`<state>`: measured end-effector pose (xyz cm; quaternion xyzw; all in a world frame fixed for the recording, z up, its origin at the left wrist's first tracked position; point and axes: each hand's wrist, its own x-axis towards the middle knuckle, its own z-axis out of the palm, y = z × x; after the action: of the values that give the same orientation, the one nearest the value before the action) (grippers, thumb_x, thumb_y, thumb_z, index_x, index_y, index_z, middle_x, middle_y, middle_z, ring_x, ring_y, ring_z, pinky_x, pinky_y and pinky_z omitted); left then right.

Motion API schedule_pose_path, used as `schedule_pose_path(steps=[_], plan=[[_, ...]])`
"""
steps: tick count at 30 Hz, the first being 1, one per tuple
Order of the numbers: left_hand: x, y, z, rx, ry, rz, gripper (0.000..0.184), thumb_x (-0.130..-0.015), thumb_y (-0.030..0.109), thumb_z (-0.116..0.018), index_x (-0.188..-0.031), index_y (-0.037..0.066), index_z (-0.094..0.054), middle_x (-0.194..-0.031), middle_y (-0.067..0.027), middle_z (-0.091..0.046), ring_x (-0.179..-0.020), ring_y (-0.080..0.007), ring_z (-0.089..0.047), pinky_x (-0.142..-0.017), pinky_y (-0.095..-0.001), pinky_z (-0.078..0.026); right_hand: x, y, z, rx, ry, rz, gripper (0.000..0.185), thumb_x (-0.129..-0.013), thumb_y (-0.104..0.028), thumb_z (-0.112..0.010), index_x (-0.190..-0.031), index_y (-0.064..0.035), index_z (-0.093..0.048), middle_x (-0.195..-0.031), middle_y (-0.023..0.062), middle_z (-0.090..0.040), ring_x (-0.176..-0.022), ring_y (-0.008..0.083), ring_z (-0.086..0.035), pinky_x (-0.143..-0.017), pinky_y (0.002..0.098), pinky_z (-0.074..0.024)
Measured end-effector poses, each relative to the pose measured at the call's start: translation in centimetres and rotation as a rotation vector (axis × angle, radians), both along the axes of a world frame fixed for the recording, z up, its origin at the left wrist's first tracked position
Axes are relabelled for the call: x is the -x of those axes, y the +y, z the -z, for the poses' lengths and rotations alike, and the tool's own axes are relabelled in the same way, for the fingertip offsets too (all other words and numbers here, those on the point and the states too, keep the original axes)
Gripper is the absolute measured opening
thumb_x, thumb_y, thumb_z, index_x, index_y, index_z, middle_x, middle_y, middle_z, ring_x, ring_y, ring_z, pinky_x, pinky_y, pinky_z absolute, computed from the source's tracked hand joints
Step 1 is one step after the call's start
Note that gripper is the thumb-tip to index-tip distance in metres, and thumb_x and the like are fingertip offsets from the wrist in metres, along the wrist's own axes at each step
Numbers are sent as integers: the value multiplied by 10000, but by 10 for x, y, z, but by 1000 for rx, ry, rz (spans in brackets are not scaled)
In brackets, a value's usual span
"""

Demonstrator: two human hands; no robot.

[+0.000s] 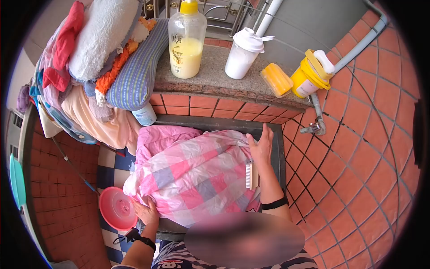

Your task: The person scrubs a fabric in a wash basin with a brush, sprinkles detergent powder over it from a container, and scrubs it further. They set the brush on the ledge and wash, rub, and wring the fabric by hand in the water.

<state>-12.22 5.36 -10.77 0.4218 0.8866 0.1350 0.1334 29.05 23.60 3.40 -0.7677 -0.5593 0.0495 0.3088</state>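
The right hand's fingers are straight and held upward with the thumb spread away from them; this right hand [263,149] is at the far right corner of a pink, white and grey checked cloth [192,172], its thumb against the fabric. The left hand [148,214] is at the cloth's near left edge; its fingers are partly lost in the folds, so I cannot tell whether they pinch it. The checked cloth lies bunched across a dark-rimmed washing trough [279,175], with a white-bristled scrub brush [252,175] by the right forearm. Just beside the left hand is a pink plastic basin [118,208]. Behind the trough, a granite ledge [215,67] carries a pump bottle [186,54] of yellow liquid, a white-lidded cup [244,54], an orange soap box [277,80] and a yellow tub [309,80]. Laundry [96,42] is heaped at the far left; a metal tap [316,128] juts out right of the trough.
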Motion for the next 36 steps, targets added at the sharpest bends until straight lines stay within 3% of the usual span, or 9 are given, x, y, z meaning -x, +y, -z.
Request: schedule_pose_path(steps=[3, 7, 8, 12, 18, 21, 23, 31, 36], plan=[[-7, 6, -20, 65, -42, -19, 862, -893, 557, -409, -1395, -116, -214, -1407, -314, -320, -1329, -413, -294, -1089, -478, -220, 10, 43, -92, -564, -123, -20, 659, -782, -160, -706, -1318, 36, -376, -1182, 226, -446, -1176, 407, -415, -993, 437, -362], [-5, 4, -8, 26, 24, -5, 843, -891, 540, -414, -1398, -105, -221, -1377, -309, -360, -1288, -405, -344, -1069, -467, -246, 5, 96, -144, -561, -181, -44, 704, -780, -205, -716, -1327, 53, -356, -1218, 239, -449, -1190, 400, -425, -996, 437, -363], [-6, 4, -3, -56, 119, 6, 836, -888, 531, -427, -1397, -101, -225, -1308, -291, -425, -1230, -394, -397, -1038, -467, -278, 15, 107, -151, -520, 22, -128, 778, -751, -244, -743, -1333, 68, -332, -1244, 250, -441, -1191, 394, -435, -998, 434, -363], [-7, 4, -2, -94, 111, 6, 844, -877, 536, -443, -1391, -100, -235, -1222, -266, -479, -1166, -382, -439, -993, -466, -311, 50, 167, -136, -419, 437, -208, 1039, -614, -343, -831, -1351, 108, -254, -1296, 289, -420, -1195, 383, -454, -1008, 419, -360], [-2, 2, 6, -118, 203, 34, 841, -863, 522, -482, -1379, -101, -255, -1191, -251, -504, -1136, -376, -472, -979, -461, -342, 59, 206, -121, -667, 419, -147, 842, -587, -241, -857, -1207, 79, -385, -1160, 206, -532, -1075, 295, -539, -926, 372, -424], [-3, 4, 3, -107, 228, 37, 840, -861, 524, -493, -1377, -97, -263, -1194, -246, -510, -1141, -373, -475, -977, -454, -347, 61, 169, -128, -806, 557, -384, 799, -594, -241, -853, -1199, 45, -416, -1168, 188, -540, -1064, 270, -547, -906, 362, -435], [-5, 6, -6, -107, 186, 34, 838, -861, 521, -496, -1377, -97, -264, -1195, -242, -512, -1140, -369, -477, -975, -453, -345, 58, 113, -138, -785, 369, -572, 742, -624, -187, -840, -1201, 30, -427, -1152, 160, -544, -1063, 239, -542, -902, 345, -440], [-4, 6, -3, -173, 150, 50, 829, -870, 526, -482, -1383, -86, -261, -1167, -244, -524, -1112, -371, -490, -973, -456, -341, 42, -113, -106, -65, 224, -552, 738, -595, -116, -793, -1231, 21, -444, -1121, 161, -571, -1017, 269, -593, -864, 371, -471], [-6, 5, -5, -171, 111, 40, 847, -865, 552, -471, -1393, -72, -251, -1150, -243, -532, -1101, -378, -494, -974, -474, -334, 29, -137, -107, 128, -87, -415, 737, -573, -138, -774, -1223, -10, -452, -1079, 181, -566, -1011, 352, -574, -838, 428, -464]])
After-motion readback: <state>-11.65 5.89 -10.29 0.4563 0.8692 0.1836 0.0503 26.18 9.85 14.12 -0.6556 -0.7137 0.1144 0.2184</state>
